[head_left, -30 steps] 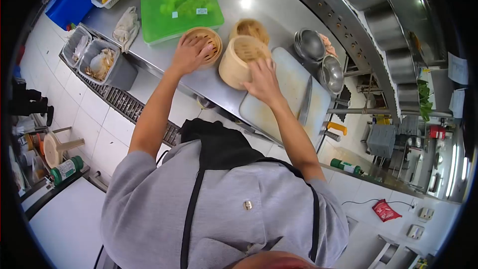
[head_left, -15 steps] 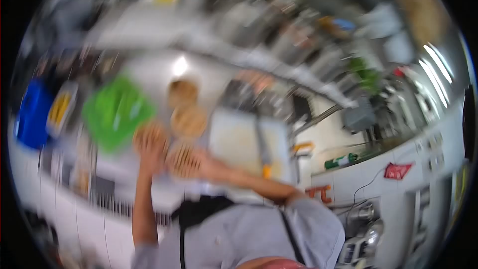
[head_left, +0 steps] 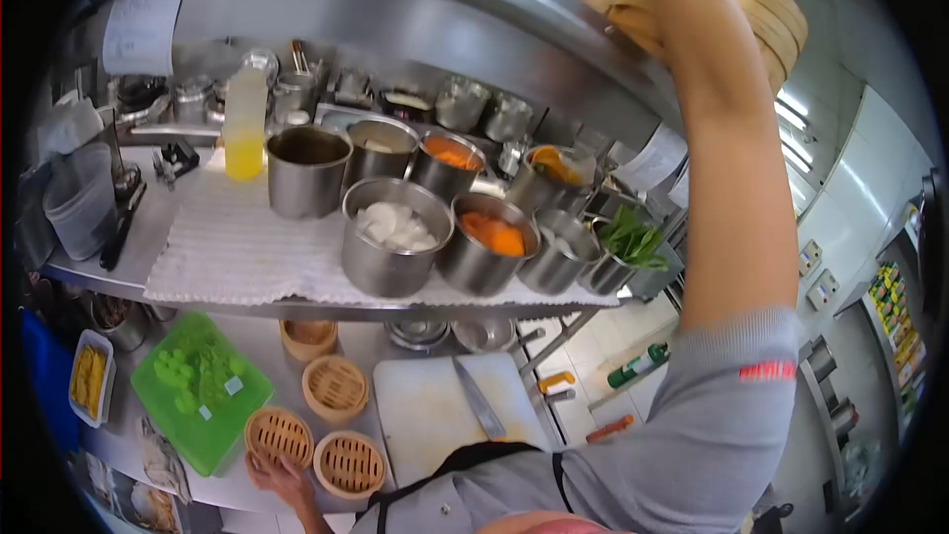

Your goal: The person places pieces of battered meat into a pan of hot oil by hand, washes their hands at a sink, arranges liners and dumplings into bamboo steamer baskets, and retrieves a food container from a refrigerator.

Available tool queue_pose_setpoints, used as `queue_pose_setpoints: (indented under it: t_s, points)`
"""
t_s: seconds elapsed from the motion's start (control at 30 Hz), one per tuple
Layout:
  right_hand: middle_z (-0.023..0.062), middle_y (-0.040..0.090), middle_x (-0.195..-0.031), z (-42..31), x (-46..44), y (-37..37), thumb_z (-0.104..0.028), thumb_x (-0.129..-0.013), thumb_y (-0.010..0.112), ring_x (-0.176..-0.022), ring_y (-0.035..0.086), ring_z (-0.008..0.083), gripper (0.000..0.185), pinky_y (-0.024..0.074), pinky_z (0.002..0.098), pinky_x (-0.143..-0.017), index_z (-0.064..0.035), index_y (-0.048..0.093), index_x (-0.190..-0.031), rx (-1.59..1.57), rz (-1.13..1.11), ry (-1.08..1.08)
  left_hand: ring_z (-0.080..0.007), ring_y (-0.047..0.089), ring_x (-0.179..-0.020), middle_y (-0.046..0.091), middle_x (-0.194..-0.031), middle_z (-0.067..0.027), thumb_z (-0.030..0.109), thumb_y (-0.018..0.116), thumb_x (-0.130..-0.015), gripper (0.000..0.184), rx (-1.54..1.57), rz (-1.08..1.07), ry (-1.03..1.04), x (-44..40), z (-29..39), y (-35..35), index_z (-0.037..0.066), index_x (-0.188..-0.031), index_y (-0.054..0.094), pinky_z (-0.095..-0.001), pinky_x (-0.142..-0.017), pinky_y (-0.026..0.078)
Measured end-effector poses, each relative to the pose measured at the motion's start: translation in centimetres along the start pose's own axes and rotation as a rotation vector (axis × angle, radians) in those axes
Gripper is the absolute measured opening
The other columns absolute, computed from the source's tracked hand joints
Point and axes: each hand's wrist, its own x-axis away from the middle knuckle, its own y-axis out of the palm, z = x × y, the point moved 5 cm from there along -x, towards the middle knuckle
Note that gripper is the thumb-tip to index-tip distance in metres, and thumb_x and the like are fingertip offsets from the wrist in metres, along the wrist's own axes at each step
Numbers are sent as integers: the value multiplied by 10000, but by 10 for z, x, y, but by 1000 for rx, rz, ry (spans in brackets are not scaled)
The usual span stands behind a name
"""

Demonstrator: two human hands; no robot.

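- Left hand (head_left: pixel 277 478): fingers loosely spread over the near edge of a slatted bamboo steamer (head_left: pixel 279 432), which sits just beside the green-lidded container (head_left: pixel 201 391).
- Right hand: outside the view; its grasp cannot be told. The right forearm (head_left: pixel 727 153) is raised towards the stacked bamboo steamers (head_left: pixel 769 25) above the steel shelf (head_left: pixel 494 2).
- Surface (head_left: pixel 360 340): carries three further steamers near the touched one, left of the cutting board (head_left: pixel 420 420) with its knife (head_left: pixel 477 398).
- Hazard, above: a one-sided pull, made at full reach, could tilt the stack and drop a steamer towards the metal pots (head_left: pixel 395 255) of cut ingredients.
- Hazard, middle: a low swing of the arm or sleeve could knock the pot of leafy greens (head_left: pixel 631 239), near the shelf end.
- Hazard, below: weight on the near rim could tip or slide the touched steamer, particularly with attention directed overhead.
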Motion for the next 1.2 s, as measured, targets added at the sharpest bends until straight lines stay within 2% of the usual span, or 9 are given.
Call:
queue_pose_setpoints:
  t_s: [0.07, 0.13, 0.27, 0.6, 0.67, 0.8, 0.87, 0.97, 1.2]
  points:
    - [172, 664, -989, 3, 9, 34, -109, -798, 603, -932, 619, 345, 209, 494, 424, -843, -44, 670, -985, -31, -79, -20, -449, 304, -1316, 316, -1437, -287, 380, 471, -982, 559, 173, -25, -22, 1, 2, 1, 20, -1407, 425, -501, -1057, 327]
    - [170, 662, -999, -7, 33, 80, -111, -798, 611, -934, 620, 341, 219, 494, 422, -844, -40, 663, -998, -115, -107, -91, -425, 344, -1318, 315, -1468, -267, 355, 516, -963, 494, 448, -86, -252, 5, -7, 20, 27, -1332, 519, -472, -1045, 374]
    - [168, 657, -1020, -39, 96, 152, -115, -798, 628, -938, 621, 332, 243, 493, 419, -847, -32, 651, -1025, -316, -156, -174, -426, 308, -1309, 360, -1415, -265, 353, 603, -901, 444, 135, -45, -53, -1, 4, -9, 82, -1251, 561, -538, -1057, 249]
    - [161, 644, -1074, -31, 305, 75, -124, -797, 669, -948, 623, 310, 319, 491, 410, -855, -13, 618, -1092, -808, -106, -93, -377, 361, -1226, 421, -1355, -204, 399, 626, -875, 403, 2, 94, 66, 0, 20, -30, 174, -1208, 599, -525, -996, 235]
    - [160, 642, -1084, -31, 345, 62, -126, -797, 677, -950, 623, 306, 336, 491, 408, -856, -9, 612, -1106, -918, -101, -67, -370, 374, -1223, 454, -1311, -221, 466, 669, -827, 493, -132, -255, 94, -5, 44, -31, 206, -1238, 595, -529, -994, 241]
    - [158, 637, -1105, -36, 421, 40, -130, -797, 693, -954, 624, 297, 371, 490, 404, -859, -1, 599, -1133, -1127, -122, -14, -397, 423, -1184, 478, -1274, -228, 498, 715, -774, 622, -306, -295, 374, -18, 99, -30, 242, -1317, 552, -590, -959, 286]
    - [156, 634, -1116, -41, 455, 30, -132, -797, 701, -956, 624, 293, 390, 490, 402, -861, 3, 593, -1146, -1239, -138, 18, -392, 472, -1170, 512, -1194, -212, 527, 752, -720, 722, -297, -670, 421, -17, 125, -4, 264, -1351, 518, -548, -916, 380]
    - [154, 630, -1132, -57, 505, 25, -134, -797, 714, -960, 625, 286, 417, 489, 400, -863, 9, 583, -1166, -1421, -218, 77, -327, 534, -1112, 516, -1199, -182, 583, 749, -691, 698, -361, -807, 533, -37, 135, 33, 254, -1282, 574, -439, -833, 489]
    - [150, 622, -1169, -187, 572, 84, -141, -796, 742, -967, 626, 271, 483, 488, 393, -868, 22, 560, -1213, -1696, -771, 127, -392, 637, -962, 550, -1108, -231, 482, 707, -789, 587, -121, -747, 326, -18, 98, 2, 236, -1299, 555, -480, -779, 534]
